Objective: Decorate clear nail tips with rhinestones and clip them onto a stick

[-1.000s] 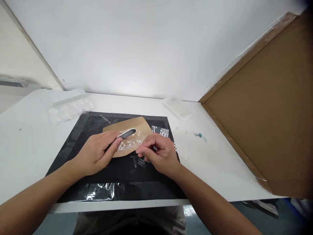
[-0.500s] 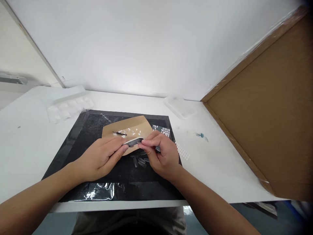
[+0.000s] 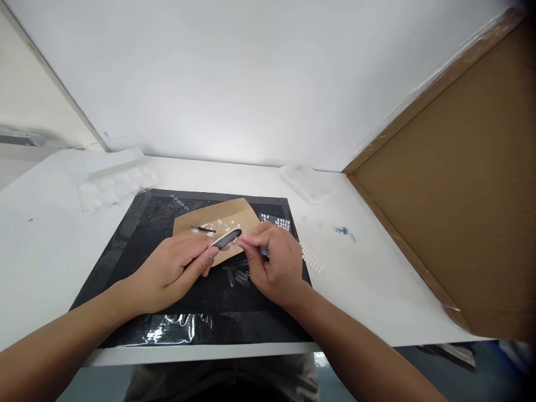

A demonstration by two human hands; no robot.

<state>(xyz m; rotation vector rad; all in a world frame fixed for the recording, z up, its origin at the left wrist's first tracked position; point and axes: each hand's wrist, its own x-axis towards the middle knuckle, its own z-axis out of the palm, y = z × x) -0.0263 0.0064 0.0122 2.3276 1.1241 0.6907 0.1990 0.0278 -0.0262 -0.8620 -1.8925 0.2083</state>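
File [image 3: 226, 239] sits clamped in left hand [image 3: 167, 272]; right hand [image 3: 277, 259] pinches narrowly beside its tip, any held piece too small to tell. Brown paper [image 3: 234, 209] beneath grip; clear nail tips [image 3: 242, 277] nearer body.

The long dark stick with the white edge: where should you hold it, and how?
I'd probably pinch the stick by its lower-left end, coming from the left, as the left hand does. It's long and narrow, and its rounded other end sticks out near the right hand.
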